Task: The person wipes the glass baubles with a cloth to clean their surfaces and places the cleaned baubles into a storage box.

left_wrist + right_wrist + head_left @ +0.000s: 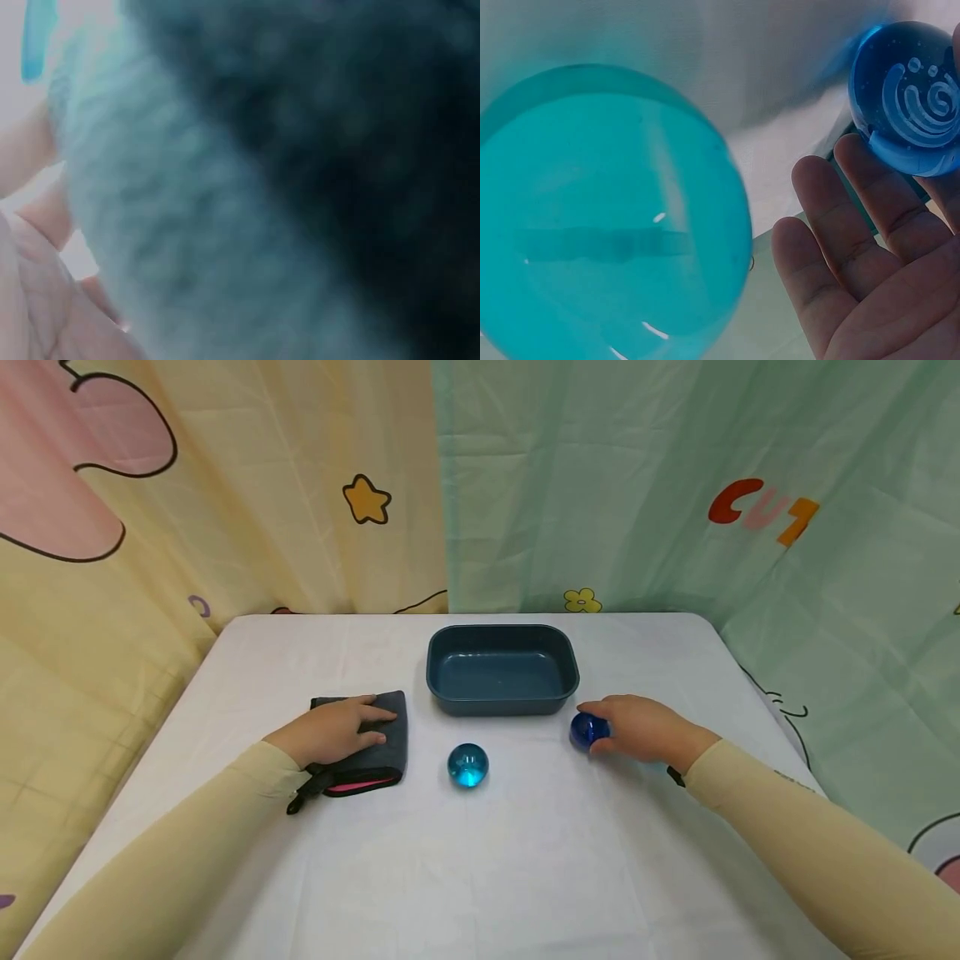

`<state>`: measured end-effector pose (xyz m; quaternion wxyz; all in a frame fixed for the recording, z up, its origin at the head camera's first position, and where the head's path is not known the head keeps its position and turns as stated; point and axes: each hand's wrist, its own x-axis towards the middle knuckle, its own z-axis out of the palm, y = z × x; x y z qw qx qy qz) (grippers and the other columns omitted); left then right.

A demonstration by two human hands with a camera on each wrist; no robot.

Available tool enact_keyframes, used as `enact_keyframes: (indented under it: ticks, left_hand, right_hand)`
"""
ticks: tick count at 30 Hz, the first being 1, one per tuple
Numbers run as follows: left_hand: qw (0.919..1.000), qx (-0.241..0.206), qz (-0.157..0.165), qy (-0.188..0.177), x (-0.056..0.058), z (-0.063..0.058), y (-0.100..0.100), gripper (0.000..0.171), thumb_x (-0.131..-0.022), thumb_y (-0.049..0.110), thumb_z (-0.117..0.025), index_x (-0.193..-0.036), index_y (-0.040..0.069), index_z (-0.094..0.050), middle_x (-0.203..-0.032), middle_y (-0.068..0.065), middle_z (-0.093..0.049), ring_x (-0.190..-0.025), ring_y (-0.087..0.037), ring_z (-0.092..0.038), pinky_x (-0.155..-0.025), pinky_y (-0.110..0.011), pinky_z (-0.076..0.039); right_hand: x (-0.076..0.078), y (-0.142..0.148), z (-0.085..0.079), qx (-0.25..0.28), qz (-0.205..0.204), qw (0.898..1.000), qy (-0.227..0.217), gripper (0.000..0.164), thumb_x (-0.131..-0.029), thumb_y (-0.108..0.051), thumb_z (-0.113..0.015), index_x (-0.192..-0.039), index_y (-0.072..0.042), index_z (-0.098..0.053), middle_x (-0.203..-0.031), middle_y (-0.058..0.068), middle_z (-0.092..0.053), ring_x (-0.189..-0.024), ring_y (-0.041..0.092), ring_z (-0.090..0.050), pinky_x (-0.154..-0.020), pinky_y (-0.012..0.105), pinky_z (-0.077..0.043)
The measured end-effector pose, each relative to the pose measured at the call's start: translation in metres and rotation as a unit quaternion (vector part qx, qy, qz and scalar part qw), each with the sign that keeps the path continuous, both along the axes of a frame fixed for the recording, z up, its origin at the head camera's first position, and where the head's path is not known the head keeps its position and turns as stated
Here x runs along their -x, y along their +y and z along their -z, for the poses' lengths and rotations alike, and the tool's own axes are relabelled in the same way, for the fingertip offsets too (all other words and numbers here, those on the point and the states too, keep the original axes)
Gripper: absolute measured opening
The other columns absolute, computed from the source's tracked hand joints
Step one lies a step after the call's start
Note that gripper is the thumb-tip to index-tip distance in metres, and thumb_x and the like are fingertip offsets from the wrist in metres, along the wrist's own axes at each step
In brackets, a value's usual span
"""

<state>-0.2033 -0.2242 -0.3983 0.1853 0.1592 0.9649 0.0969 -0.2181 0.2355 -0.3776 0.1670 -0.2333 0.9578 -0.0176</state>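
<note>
My right hand (pixel 637 727) pinches a dark blue glass ball (pixel 588 732) between thumb and fingers, just below the right front corner of the basin. White swirl markings show on the blue ball (pixel 911 97) in the right wrist view, where the other fingers (pixel 821 202) stretch out beside it. A turquoise clear ball (pixel 468 765) lies on the table between both hands and looms large in the right wrist view. On the left, my left hand (pixel 333 731) rests, fingers spread, on a folded dark grey cloth (pixel 393 727) with a pink inner layer. Its fuzzy surface fills much of the left wrist view.
A dark teal rectangular basin (pixel 502 703) stands behind the balls near the table's far edge. White cloth covers the table (pixel 480 877). Yellow and green printed curtains (pixel 622 485) hang behind and along the sides.
</note>
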Motion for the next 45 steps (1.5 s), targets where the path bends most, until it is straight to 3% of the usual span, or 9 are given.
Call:
enact_keyframes:
  ticks: [7,11,14,18,29,35,40,43,45]
  left_hand:
    - [0.9995,0.027,-0.017,0.004,-0.006,0.004,0.008,0.102,-0.082,0.069,-0.080,-0.163,0.024,-0.040,-0.170,-0.024,-0.027,-0.146,-0.049,-0.044,-0.112,-0.068,-0.044]
    - [0.9991,0.033,-0.024,0.015,-0.007,0.001,0.011,0.114,-0.076,0.074,-0.082,-0.165,0.019,-0.036,-0.169,-0.024,-0.030,-0.138,-0.046,-0.054,-0.109,-0.065,-0.047]
    - [0.9989,0.038,-0.027,0.004,-0.008,-0.001,0.013,0.125,-0.069,0.081,-0.082,-0.166,0.018,-0.033,-0.169,-0.025,-0.027,-0.140,-0.048,-0.052,-0.108,-0.066,-0.048]
    - [0.9982,0.050,-0.029,0.012,-0.011,0.003,0.017,0.128,-0.066,0.081,-0.083,-0.166,0.018,-0.033,-0.168,-0.028,-0.027,-0.144,-0.051,-0.046,-0.108,-0.066,-0.048]
    - [0.9971,0.047,-0.038,0.045,-0.010,0.002,0.023,0.092,-0.081,0.064,-0.084,-0.154,0.016,-0.055,-0.157,-0.028,-0.044,-0.122,-0.046,-0.064,-0.102,-0.060,-0.054]
    - [0.9964,0.026,-0.029,0.075,-0.011,0.003,0.019,0.070,-0.088,0.049,-0.084,-0.143,0.010,-0.065,-0.149,-0.022,-0.055,-0.122,-0.040,-0.067,-0.104,-0.057,-0.054]
    - [0.9923,-0.056,-0.050,0.098,-0.012,0.000,0.004,0.059,-0.091,0.045,-0.082,-0.136,0.010,-0.068,-0.143,-0.015,-0.063,-0.124,-0.034,-0.064,-0.106,-0.054,-0.052]
    - [0.9834,-0.131,-0.077,0.100,-0.013,-0.012,-0.006,0.056,-0.093,0.047,-0.080,-0.136,0.013,-0.068,-0.138,-0.014,-0.067,-0.119,-0.033,-0.064,-0.103,-0.054,-0.051]
    - [0.9732,-0.181,-0.096,0.104,-0.015,-0.023,-0.012,0.054,-0.093,0.049,-0.079,-0.135,0.015,-0.068,-0.132,-0.014,-0.071,-0.113,-0.031,-0.064,-0.097,-0.049,-0.053]
  right_hand:
    - [0.000,0.001,0.000,-0.002,-0.002,1.000,0.003,0.072,-0.094,-0.040,-0.080,-0.154,-0.011,-0.053,-0.142,0.019,-0.065,-0.132,0.039,-0.061,-0.111,0.056,-0.050]
    - [0.001,0.001,0.001,-0.005,0.000,1.000,0.003,0.073,-0.094,-0.041,-0.080,-0.154,-0.012,-0.053,-0.143,0.019,-0.064,-0.132,0.039,-0.061,-0.111,0.057,-0.050]
    - [0.001,0.001,0.001,-0.003,0.001,1.000,0.000,0.073,-0.094,-0.041,-0.080,-0.155,-0.012,-0.052,-0.144,0.020,-0.064,-0.133,0.040,-0.060,-0.111,0.057,-0.050]
    - [0.000,0.001,0.001,-0.001,0.000,1.000,0.000,0.074,-0.094,-0.042,-0.080,-0.155,-0.012,-0.051,-0.145,0.020,-0.063,-0.135,0.040,-0.059,-0.112,0.057,-0.049]
    - [-0.001,0.000,0.002,-0.001,-0.005,1.000,0.002,0.072,-0.094,-0.041,-0.080,-0.154,-0.011,-0.053,-0.144,0.019,-0.064,-0.133,0.039,-0.061,-0.111,0.055,-0.050]
    - [-0.002,-0.005,0.002,-0.008,-0.008,1.000,0.013,0.069,-0.092,-0.039,-0.082,-0.149,-0.010,-0.057,-0.138,0.017,-0.066,-0.127,0.036,-0.064,-0.107,0.054,-0.053]
    - [-0.003,-0.008,0.007,-0.006,-0.017,0.999,0.034,0.065,-0.091,-0.037,-0.082,-0.144,-0.009,-0.059,-0.129,0.015,-0.067,-0.114,0.031,-0.067,-0.102,0.052,-0.057]
    - [-0.006,-0.008,0.006,0.022,0.000,0.999,0.041,0.065,-0.090,-0.037,-0.081,-0.144,-0.009,-0.058,-0.127,0.014,-0.067,-0.114,0.030,-0.067,-0.101,0.052,-0.058]
    - [-0.009,-0.008,0.001,0.057,0.009,0.997,0.050,0.065,-0.090,-0.036,-0.080,-0.145,-0.009,-0.058,-0.129,0.014,-0.068,-0.115,0.031,-0.066,-0.100,0.052,-0.058]
